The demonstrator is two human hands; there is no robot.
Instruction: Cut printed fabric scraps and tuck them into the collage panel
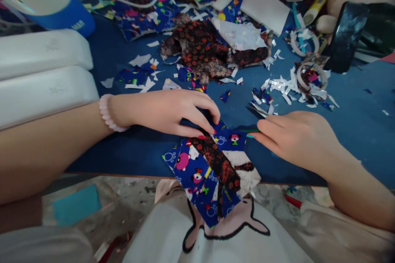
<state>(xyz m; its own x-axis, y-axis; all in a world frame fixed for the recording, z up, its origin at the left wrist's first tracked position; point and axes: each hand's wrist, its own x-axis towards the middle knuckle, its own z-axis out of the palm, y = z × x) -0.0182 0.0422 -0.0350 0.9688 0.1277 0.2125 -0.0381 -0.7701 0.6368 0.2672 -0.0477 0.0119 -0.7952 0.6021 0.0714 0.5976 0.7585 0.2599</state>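
Note:
A patchwork piece of blue cartoon print, dark floral and white patches lies over the table's front edge, its lower part hanging above the lap. The thumb and fingertips of my left hand are pinched together on its upper edge. At its upper right corner my right hand is closed, with a slim dark green tool showing between the thumb and forefinger. Silver pointed tips stick out beside the curled fingers of the same hand; whether they belong to that tool cannot be told.
Dark floral fabric, blue print fabric and paper scraps cover the back of the blue table. Tape rings and a phone lie at the right. White boxes and a blue-white container stand left.

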